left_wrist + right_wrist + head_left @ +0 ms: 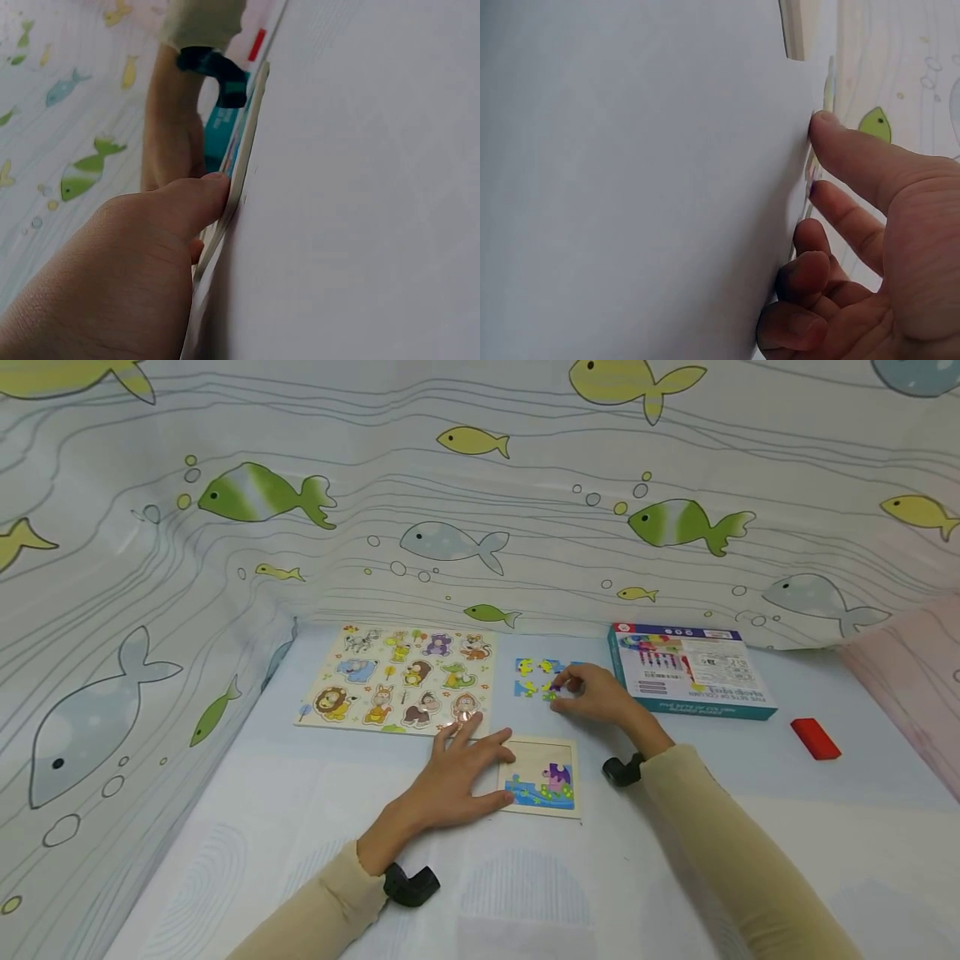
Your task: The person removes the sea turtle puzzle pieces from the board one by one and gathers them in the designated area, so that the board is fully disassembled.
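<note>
My left hand (457, 777) lies with fingers spread at the left side of a small wooden puzzle tray (540, 814). Its thumb (206, 195) presses the tray's rim, and the other fingertips reach its upper left corner. Joined blue, pink and purple pieces (551, 789) fill the lower part of the tray. Behind it, my right hand (596, 693) is down at a group of loose jigsaw pieces (525, 667). The right thumb and index finger close around a purple piece (555, 688), which they partly hide; the other fingers curl close to the table.
A wooden board with animal pictures (390, 681) lies left of the loose pieces, its near right corner under the left fingertips. At the right are a flat teal-edged box (693, 672) and a red block (816, 739). Fish-patterned cloth (450, 485) rises behind.
</note>
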Demonstrator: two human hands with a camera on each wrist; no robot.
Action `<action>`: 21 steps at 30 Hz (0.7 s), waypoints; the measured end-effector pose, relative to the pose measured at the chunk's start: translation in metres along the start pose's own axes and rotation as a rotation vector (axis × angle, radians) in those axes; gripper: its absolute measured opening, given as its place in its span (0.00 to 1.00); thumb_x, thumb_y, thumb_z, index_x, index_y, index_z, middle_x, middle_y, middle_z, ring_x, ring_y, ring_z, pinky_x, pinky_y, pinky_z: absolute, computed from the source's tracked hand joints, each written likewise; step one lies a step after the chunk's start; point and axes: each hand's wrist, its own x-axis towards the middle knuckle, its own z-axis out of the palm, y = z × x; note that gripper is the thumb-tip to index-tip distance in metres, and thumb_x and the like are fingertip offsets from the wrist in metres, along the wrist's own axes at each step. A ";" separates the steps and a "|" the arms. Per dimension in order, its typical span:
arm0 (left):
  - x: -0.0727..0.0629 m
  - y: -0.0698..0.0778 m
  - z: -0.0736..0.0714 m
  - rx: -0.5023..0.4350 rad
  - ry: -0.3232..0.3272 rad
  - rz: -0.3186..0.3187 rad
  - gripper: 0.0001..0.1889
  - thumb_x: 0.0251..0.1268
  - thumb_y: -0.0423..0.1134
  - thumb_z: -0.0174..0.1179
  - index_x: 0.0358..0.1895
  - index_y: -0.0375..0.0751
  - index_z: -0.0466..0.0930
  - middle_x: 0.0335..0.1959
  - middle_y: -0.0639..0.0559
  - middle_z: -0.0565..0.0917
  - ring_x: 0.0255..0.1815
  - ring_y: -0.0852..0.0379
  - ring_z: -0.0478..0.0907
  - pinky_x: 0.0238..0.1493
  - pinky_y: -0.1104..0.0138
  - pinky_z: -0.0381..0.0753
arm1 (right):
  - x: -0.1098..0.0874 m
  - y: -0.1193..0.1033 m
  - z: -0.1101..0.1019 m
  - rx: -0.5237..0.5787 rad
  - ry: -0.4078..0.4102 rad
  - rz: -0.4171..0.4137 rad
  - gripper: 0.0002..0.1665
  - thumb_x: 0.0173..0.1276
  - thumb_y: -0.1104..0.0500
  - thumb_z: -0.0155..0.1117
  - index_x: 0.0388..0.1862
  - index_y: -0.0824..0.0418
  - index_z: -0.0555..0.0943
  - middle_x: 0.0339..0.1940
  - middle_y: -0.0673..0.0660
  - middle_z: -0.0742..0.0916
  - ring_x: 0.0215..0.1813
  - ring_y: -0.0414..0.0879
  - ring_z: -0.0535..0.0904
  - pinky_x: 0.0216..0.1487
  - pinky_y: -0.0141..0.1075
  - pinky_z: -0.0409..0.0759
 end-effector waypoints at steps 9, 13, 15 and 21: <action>0.000 0.000 0.001 0.007 -0.006 -0.001 0.25 0.66 0.62 0.60 0.63 0.60 0.77 0.80 0.58 0.65 0.86 0.43 0.43 0.78 0.38 0.42 | 0.000 0.002 0.001 -0.006 0.016 0.016 0.24 0.64 0.51 0.75 0.56 0.60 0.82 0.52 0.63 0.84 0.53 0.55 0.77 0.52 0.45 0.75; 0.000 0.000 0.001 0.007 -0.005 -0.003 0.25 0.67 0.62 0.60 0.63 0.60 0.76 0.80 0.58 0.65 0.86 0.43 0.43 0.79 0.38 0.41 | -0.002 0.002 0.002 0.018 0.034 0.014 0.25 0.65 0.51 0.74 0.57 0.60 0.82 0.50 0.62 0.84 0.51 0.54 0.77 0.50 0.42 0.75; 0.000 0.000 0.001 0.010 -0.006 -0.004 0.25 0.67 0.62 0.60 0.63 0.60 0.76 0.80 0.58 0.64 0.86 0.43 0.43 0.79 0.38 0.41 | -0.004 0.003 0.003 0.052 0.049 0.010 0.26 0.66 0.50 0.73 0.58 0.60 0.82 0.49 0.61 0.84 0.48 0.53 0.77 0.47 0.40 0.75; -0.001 0.000 -0.001 0.019 -0.013 -0.004 0.25 0.67 0.62 0.60 0.63 0.60 0.76 0.80 0.58 0.64 0.86 0.43 0.42 0.79 0.38 0.40 | -0.023 0.002 0.006 0.166 0.057 -0.019 0.22 0.70 0.49 0.69 0.57 0.58 0.83 0.45 0.58 0.84 0.41 0.49 0.75 0.40 0.35 0.74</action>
